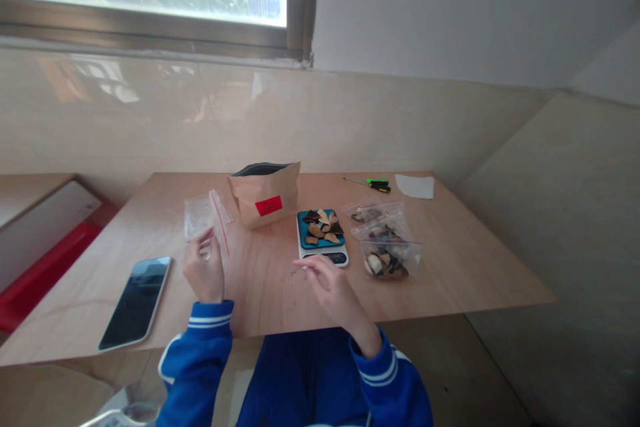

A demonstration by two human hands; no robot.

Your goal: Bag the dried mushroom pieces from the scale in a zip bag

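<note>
My left hand (204,270) is over the left part of the table, its thumb and fingers pinched together at the near edge of a clear zip bag (200,213) with a red seal line. My right hand (333,287) hovers just in front of a small kitchen scale (305,253), fingers stretched to the left and holding nothing visible. Dried brown and black slices (316,230) lie on the scale's blue plate (303,240). My right fingers partly cover its dark display. A brown paper pouch (245,203) with a red label stands open behind, between the bag and the scale.
Filled zip bags of dried slices (385,263) lie right of the scale. Behind them are a green-handled screwdriver (377,182), a yellow-and-black one (381,189) and white paper (415,186). A phone (136,303) lies at the left. The table (465,267) meets the wall.
</note>
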